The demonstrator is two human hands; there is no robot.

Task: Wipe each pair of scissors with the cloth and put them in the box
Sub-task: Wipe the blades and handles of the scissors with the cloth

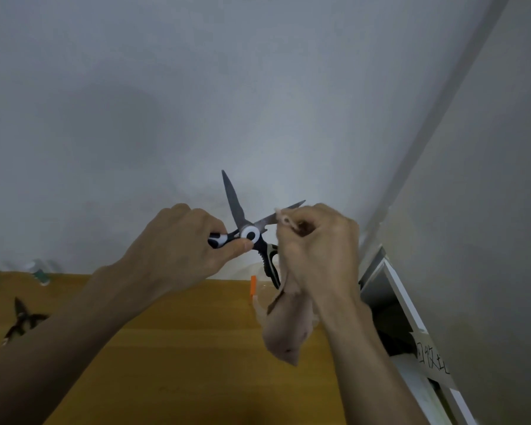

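You're looking at scissors (248, 233) with dull grey metal blades, matt rather than mirror-bright, and smooth black-and-white plastic handles with a glossy white pivot cap. The cloth (284, 335) is soft, pale pink fabric — limp and slightly fuzzy. The worktop (178, 348) shows a smooth, yellowish wood-look finish — the wall (196, 87) behind is matt grey.
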